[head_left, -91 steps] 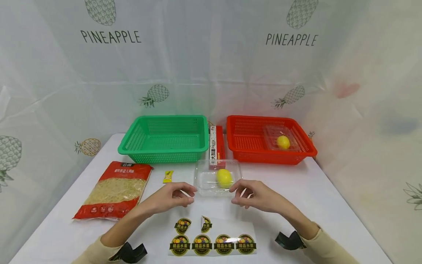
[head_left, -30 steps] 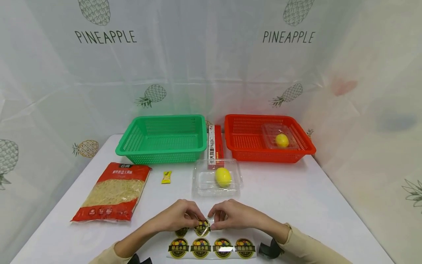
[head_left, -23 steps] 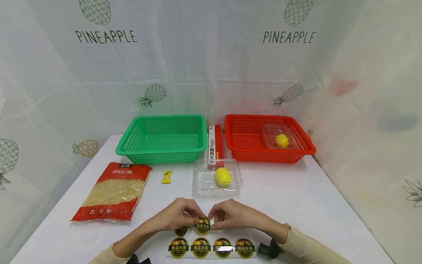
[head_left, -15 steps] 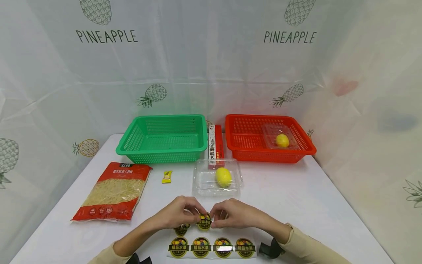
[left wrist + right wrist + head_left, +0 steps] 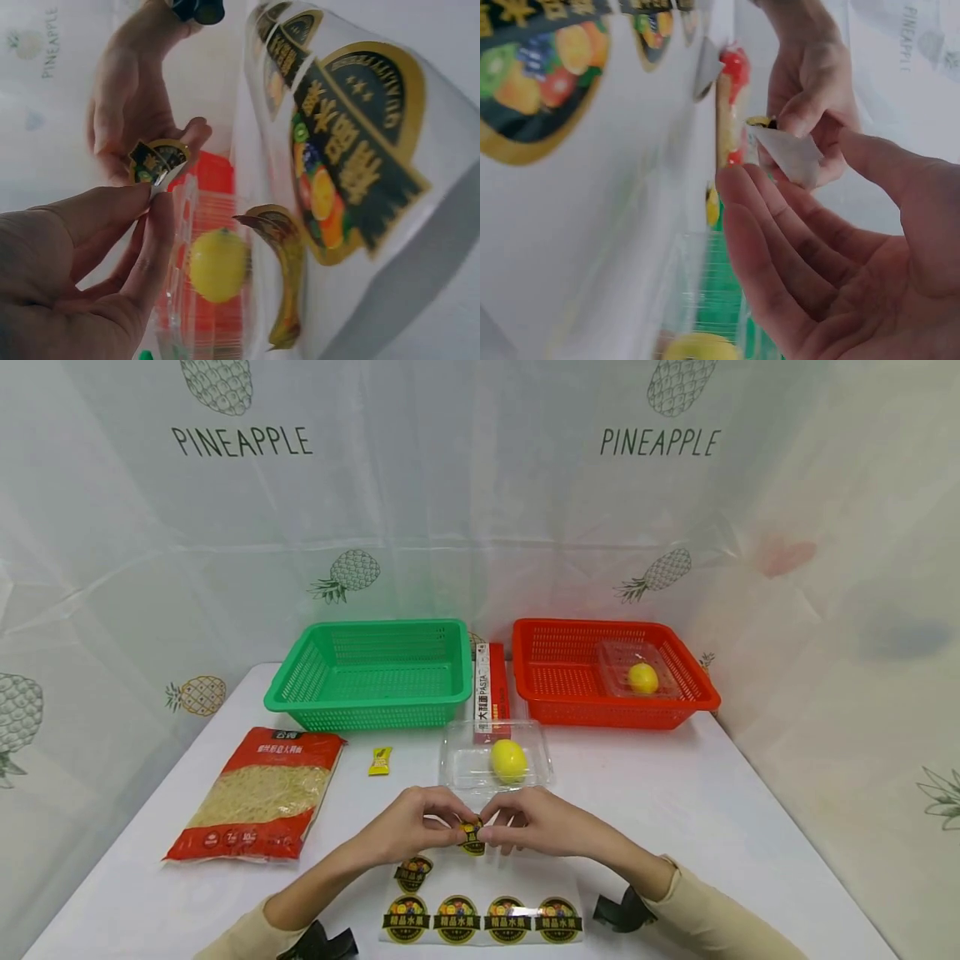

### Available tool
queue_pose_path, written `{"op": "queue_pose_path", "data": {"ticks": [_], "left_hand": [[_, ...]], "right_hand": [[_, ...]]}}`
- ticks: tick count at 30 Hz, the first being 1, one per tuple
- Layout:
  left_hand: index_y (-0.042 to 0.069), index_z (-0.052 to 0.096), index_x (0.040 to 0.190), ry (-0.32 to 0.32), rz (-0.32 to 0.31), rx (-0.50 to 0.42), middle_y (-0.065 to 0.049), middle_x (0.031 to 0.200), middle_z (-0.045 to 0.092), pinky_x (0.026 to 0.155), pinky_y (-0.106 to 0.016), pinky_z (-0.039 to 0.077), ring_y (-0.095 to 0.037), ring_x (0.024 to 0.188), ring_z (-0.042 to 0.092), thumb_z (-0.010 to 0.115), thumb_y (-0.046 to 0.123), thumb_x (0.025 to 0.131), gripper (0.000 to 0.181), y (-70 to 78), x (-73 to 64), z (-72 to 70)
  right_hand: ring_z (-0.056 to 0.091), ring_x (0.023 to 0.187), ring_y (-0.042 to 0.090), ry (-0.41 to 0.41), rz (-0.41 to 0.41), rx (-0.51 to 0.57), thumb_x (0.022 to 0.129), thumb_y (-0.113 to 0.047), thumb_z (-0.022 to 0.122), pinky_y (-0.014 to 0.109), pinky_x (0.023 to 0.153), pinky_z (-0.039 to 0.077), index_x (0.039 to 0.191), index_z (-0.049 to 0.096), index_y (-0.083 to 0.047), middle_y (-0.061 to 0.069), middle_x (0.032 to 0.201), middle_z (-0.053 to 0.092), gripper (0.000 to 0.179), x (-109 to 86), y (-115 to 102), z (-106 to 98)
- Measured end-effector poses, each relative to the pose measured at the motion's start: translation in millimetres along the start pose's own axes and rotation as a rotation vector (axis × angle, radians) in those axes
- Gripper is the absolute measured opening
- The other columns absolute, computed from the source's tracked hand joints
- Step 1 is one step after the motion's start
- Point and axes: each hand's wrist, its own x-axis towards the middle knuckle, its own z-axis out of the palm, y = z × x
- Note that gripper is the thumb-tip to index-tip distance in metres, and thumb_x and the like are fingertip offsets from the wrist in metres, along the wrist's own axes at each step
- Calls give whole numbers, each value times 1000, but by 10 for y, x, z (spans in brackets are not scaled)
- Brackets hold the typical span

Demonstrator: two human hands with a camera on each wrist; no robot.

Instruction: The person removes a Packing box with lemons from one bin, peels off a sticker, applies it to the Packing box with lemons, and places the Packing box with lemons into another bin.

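My left hand (image 5: 420,822) pinches a round black-and-gold fruit sticker (image 5: 472,837) between thumb and forefinger, above the sticker sheet (image 5: 517,872). In the right wrist view the white back of the sticker (image 5: 799,156) shows. Close to the sticker's right edge is my right hand (image 5: 543,822), its thumb and fingers apart in the right wrist view; whether a fingertip touches the sticker is hard to tell. One curled-up sticker (image 5: 413,874) and a row of several flat ones remain on the sheet. Behind the hands stands a clear plastic box (image 5: 459,760) with a lemon (image 5: 509,762) inside.
At the back stand a green basket (image 5: 367,714) and a red basket (image 5: 600,717), the latter holding another boxed lemon (image 5: 642,678). Between them lies a pasta box (image 5: 492,685). A pasta bag (image 5: 258,793) and a small yellow packet (image 5: 380,761) lie left.
Both hands first came down to the sheet, and the left one peeled off a half-lifted sticker. Since then they have risen away from the sheet toward the clear box, sticker in the left.
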Motion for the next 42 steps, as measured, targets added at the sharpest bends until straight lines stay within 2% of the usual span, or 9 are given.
{"op": "queue_pose_path", "data": {"ticks": [7,11,16,18,21,27,33,38,42], "left_hand": [[11,72,113,32,61,19,-9,111,68,84,-22,57,-12,95,69,74,15,88,25,70,101,-76],[12,72,113,44,78,38,-8,113,70,83,-22,57,-13,95,70,74,16,88,26,118,162,-166],[10,71,115,43,50,9,-10,114,71,81,-24,58,-15,96,70,73,16,88,27,152,264,-293],[11,70,116,48,35,-7,-10,115,71,80,-25,58,-17,98,70,73,16,88,28,169,318,-349],[13,70,117,64,11,-23,-10,116,70,80,-27,58,-20,99,70,73,17,88,29,199,406,-424],[12,70,118,67,9,-19,-10,118,70,83,-28,57,-22,101,70,72,19,90,29,200,580,-485],[7,69,120,90,31,2,-13,118,68,84,-31,58,-22,98,71,69,12,92,28,140,786,-500],[6,69,118,128,5,29,-13,114,70,83,-35,59,-20,94,72,69,10,91,28,66,969,-509],[6,70,115,153,-6,71,-13,110,71,81,-33,59,-19,91,71,70,9,90,26,34,1085,-515]], "right_hand": [[72,73,33,92,-14,12,91,-31,70,34,58,60,121,61,-8,14,92,74,38,26,-57,-101],[71,73,30,159,-51,0,90,-23,72,36,59,60,121,58,-8,9,91,73,38,57,-57,-197],[71,69,19,249,-84,4,88,-11,73,36,60,60,115,57,-4,15,91,73,32,119,-19,-307],[72,69,21,282,-90,10,88,-7,72,37,60,60,113,57,-2,20,93,72,30,151,-5,-341],[72,74,32,332,-103,6,87,-2,71,38,60,60,108,59,3,23,96,70,25,194,4,-384],[71,82,35,384,-114,-15,89,-9,72,37,66,61,112,66,-4,16,103,71,24,240,44,-482],[70,73,24,430,-135,-26,88,-15,73,35,68,61,111,70,-10,8,91,73,23,304,127,-618],[69,72,15,452,-81,-34,88,-15,73,37,72,61,114,70,-10,6,87,72,26,373,256,-703],[68,74,15,480,-34,-29,88,-17,74,41,75,61,113,71,-10,8,89,71,27,415,368,-746]]}}
